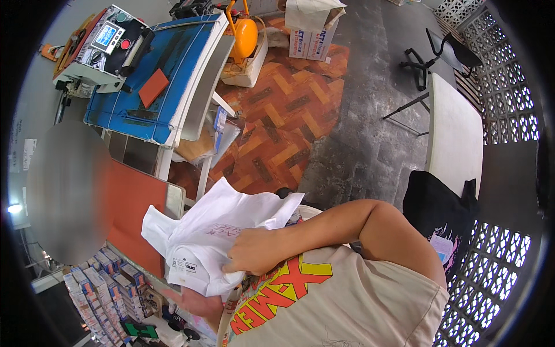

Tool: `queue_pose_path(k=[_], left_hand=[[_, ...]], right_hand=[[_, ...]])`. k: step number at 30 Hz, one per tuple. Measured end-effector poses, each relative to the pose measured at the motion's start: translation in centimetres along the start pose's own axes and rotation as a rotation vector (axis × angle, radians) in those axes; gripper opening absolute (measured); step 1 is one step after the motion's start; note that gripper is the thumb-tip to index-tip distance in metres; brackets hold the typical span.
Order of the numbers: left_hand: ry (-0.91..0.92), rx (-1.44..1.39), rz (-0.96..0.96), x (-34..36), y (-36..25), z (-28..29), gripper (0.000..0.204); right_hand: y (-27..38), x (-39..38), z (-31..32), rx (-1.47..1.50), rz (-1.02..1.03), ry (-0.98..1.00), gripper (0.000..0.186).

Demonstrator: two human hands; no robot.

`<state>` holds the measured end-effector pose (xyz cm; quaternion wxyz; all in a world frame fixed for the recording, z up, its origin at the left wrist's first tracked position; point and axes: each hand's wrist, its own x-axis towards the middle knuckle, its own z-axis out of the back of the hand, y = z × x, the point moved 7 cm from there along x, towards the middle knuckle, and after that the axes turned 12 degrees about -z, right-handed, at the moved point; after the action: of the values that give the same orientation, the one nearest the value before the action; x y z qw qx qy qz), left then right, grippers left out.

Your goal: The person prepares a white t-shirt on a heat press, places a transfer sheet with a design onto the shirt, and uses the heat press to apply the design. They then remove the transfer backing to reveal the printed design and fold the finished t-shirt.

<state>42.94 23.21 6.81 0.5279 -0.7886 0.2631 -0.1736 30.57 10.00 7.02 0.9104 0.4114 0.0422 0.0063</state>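
Observation:
A white T-shirt [202,228] with a faint reddish print and a dark neck label hangs in front of my body. My right hand [254,251] grips its fabric near the collar, fingers curled into the cloth. By the collar's lower edge is my left hand [199,302], smeared by motion and partly covered by the shirt, so its fingers cannot be made out. The shirt's far end lies beside an orange-red flat board [136,214].
A heat press with a control box [107,43] and a blue bed [167,63] stands at the upper left. Stacked small boxes [107,283] sit at lower left. A white table [457,127] with a black bag [439,211] is at right, an office chair [425,66] behind it.

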Motion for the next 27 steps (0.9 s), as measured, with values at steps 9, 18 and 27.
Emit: queue_pose_path(k=[9, 18, 27], left_hand=[[-0.254, 0.171, 0.205, -0.3, 1.3, 1.0, 0.032], [-0.337, 0.053, 0.217, -7.7, 4.6, 0.6, 0.033], [-0.689, -0.898, -0.102, -11.7, 10.0, 3.1, 0.039]], right_hand=[[-1.0, -0.3, 1.8, 0.143, -0.034, 0.203, 0.060], [-0.1, 4.2, 8.9, 0.025, 0.096, -0.236, 0.049], [4.8, 8.4, -0.2, 0.560, 0.281, -0.329, 0.065]])
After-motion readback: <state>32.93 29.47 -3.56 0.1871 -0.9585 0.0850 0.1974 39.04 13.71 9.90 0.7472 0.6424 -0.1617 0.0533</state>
